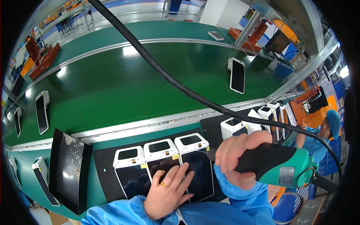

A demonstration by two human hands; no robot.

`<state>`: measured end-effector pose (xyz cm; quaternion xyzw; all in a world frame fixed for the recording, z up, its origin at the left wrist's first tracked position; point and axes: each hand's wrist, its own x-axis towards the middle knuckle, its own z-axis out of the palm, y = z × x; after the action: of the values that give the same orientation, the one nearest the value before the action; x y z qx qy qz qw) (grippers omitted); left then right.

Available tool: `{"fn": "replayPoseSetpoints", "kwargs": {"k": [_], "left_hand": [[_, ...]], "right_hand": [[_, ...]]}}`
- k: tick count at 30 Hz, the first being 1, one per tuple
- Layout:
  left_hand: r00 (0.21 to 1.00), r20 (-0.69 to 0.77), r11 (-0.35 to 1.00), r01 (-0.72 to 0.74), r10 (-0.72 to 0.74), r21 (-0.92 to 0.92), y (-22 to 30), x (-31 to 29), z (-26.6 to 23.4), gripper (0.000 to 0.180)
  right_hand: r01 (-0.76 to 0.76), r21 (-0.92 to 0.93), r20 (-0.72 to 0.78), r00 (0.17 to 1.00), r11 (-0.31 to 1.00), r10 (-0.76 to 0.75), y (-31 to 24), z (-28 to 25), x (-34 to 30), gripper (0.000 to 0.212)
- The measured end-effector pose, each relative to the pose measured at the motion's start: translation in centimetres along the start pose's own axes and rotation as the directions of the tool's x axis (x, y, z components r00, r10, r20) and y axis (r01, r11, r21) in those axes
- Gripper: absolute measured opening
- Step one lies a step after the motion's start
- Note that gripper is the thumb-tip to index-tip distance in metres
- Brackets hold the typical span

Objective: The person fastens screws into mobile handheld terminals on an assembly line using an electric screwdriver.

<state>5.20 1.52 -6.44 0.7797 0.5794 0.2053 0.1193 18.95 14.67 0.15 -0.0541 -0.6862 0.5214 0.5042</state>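
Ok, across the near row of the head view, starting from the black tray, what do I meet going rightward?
Black tray with small pieces, left white device, middle white device, right white device, right hand gripping green-and-black power tool.

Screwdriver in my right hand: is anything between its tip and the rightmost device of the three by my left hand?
Nothing visible. The screwdriver points its tip at the upper right of the device; whether they touch is unclear. Your left hand spreads lower down, out of the way.

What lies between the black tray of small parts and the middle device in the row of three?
In the head view: the row's leftmost device and the left margin of the black mat beneath it.
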Motion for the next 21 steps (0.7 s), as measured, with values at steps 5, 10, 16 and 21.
{"fn": "replayPoseSetpoints", "kwargs": {"k": [5, 10, 16, 21], "left_hand": [[0.988, 0.151, 0.994, 0.021, -0.037, 0.104, 0.6, -0.3, 0.1, 0.066], [0.989, 0.139, 0.992, 0.021, -0.038, 0.121, 0.5, -0.4, 0.2, 0.065], [0.992, 0.123, 0.992, 0.017, -0.033, 0.128, 0.5, -0.3, 0.4, 0.064], [0.992, 0.123, 0.991, 0.021, -0.037, 0.129, 0.4, -0.4, 0.5, 0.064]], "right_hand": [[0.017, -0.011, 0.030, 0.999, 1.000, -0.016, 0.7, -0.4, 0.0, 0.054], [0.037, -0.023, 0.041, 0.999, 0.999, -0.036, 1.4, -0.3, -0.3, 0.054], [0.029, -0.002, -0.055, 0.998, 1.000, -0.029, 1.7, -0.1, -0.6, 0.056], [-0.027, 0.020, -0.055, 0.998, 0.999, 0.028, 1.8, -0.1, -0.4, 0.054]]}}
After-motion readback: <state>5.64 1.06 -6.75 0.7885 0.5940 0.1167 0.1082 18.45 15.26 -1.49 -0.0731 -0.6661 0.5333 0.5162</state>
